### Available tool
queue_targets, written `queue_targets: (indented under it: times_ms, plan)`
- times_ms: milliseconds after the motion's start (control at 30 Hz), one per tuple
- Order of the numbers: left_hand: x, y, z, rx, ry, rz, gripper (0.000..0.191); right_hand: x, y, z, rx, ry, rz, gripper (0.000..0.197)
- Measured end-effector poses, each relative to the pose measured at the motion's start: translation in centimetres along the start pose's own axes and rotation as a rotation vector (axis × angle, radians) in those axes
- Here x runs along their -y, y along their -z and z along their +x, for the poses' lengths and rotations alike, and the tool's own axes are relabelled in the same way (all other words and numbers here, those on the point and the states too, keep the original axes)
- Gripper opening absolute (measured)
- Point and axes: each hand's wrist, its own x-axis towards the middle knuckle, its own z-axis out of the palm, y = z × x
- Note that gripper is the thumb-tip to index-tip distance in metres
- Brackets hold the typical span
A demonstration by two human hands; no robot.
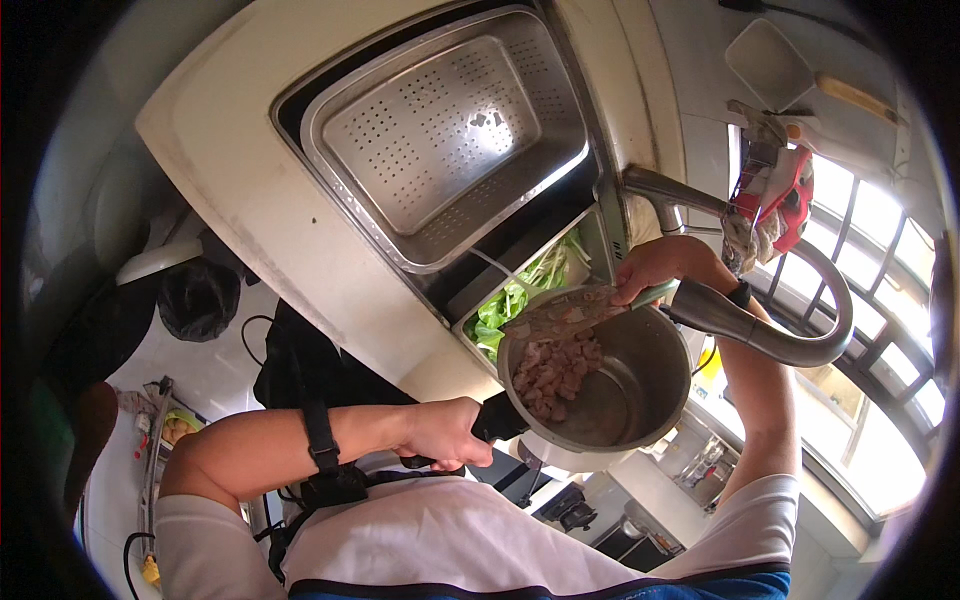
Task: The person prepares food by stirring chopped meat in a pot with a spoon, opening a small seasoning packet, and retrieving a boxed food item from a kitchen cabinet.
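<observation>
My left hand (450,431) is closed around the black handle of a metal pot (645,367), which is tilted so its inside shows. Small pieces of raw-looking pink meat (555,371) lie against one side of the pot. Over the rim, my right hand (656,270) grips a flat, blade-like tool (566,311) with a green handle part, its broad face smeared with meat residue. Leafy greens (506,307) fill part of a light-coloured container beside the pot, partly hidden by it.
A perforated stainless-steel basket (427,135) sits in the sink beyond the greens. A curved metal tap (750,322) reaches close to my right forearm. A pale countertop (300,202) borders the sink; a black-lined bin (199,300) stands at the left. Barred windows are at the right.
</observation>
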Motion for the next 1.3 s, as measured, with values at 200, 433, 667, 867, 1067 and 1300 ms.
queue_targets:
  times_ms: [200,433,667,867,1067,1300]
  plan:
    - [-0.1,0.0,-0.2,-0.002,-0.015,-0.032,0.015,0.7,0.6,-0.1,0.046,-0.037,0.018,0.048]
    - [-0.4,0.0,-0.4,0.009,-0.036,-0.039,0.016,1.5,0.9,-0.7,0.004,-0.066,-0.071,0.05]
    - [0.1,0.5,-0.2,0.024,-0.052,-0.061,0.016,1.5,1.4,-0.5,0.046,-0.095,0.069,0.05]
    - [0.3,0.5,-0.1,0.007,-0.066,-0.043,0.016,0.9,1.5,0.1,0.062,-0.088,0.073,0.051]
    - [-0.7,0.3,-0.7,0.012,-0.048,-0.05,0.016,1.5,2.1,-0.4,0.014,-0.04,-0.095,0.051]
    - [-0.8,0.4,-0.6,0.028,-0.035,-0.066,0.018,1.3,1.8,-0.4,0.047,-0.049,-0.011,0.052]
